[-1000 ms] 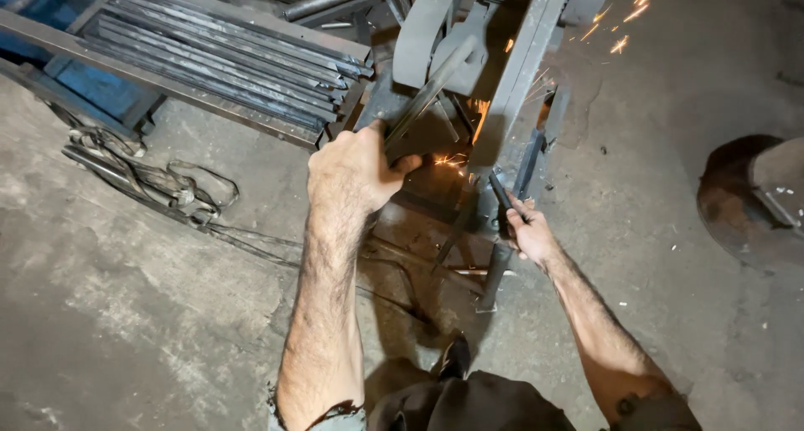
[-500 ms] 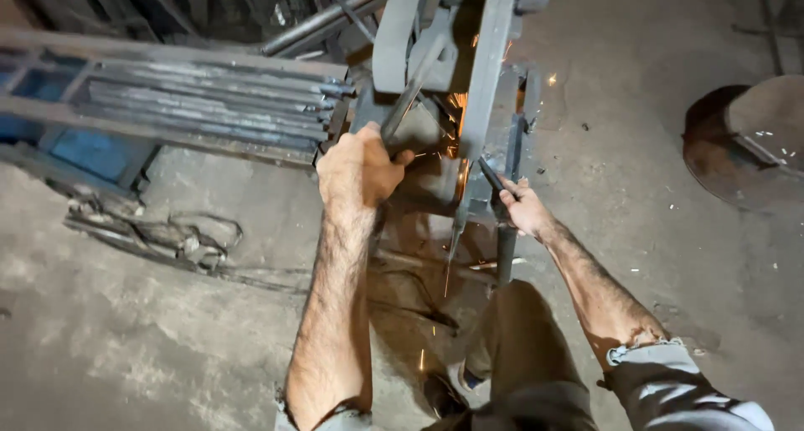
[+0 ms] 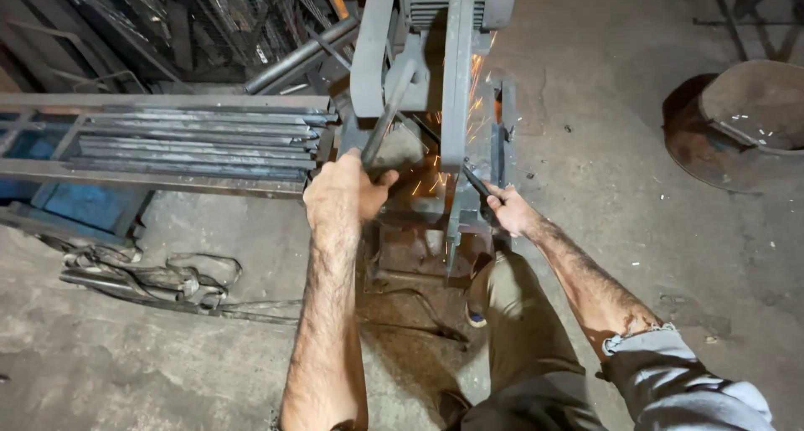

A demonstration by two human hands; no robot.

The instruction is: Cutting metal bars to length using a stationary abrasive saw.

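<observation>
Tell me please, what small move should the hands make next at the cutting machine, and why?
Probably keep pressing the lever gently down with the left hand. Sparks fly at the cut, so the metal seems not yet cut through, and the steel bars lie fed in from the left. The right hand should hold its dark handle steady.

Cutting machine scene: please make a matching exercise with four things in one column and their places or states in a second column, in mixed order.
Things:
1. left hand
2. right hand
3. steel bars
4. rusty round tub

Places or states:
A. lying stacked to the left of the machine
B. closed around the long grey lever
C. standing on the floor at far right
D. closed on a dark handle beside the sparks

Pairs: 1-B, 2-D, 3-A, 4-C
</observation>
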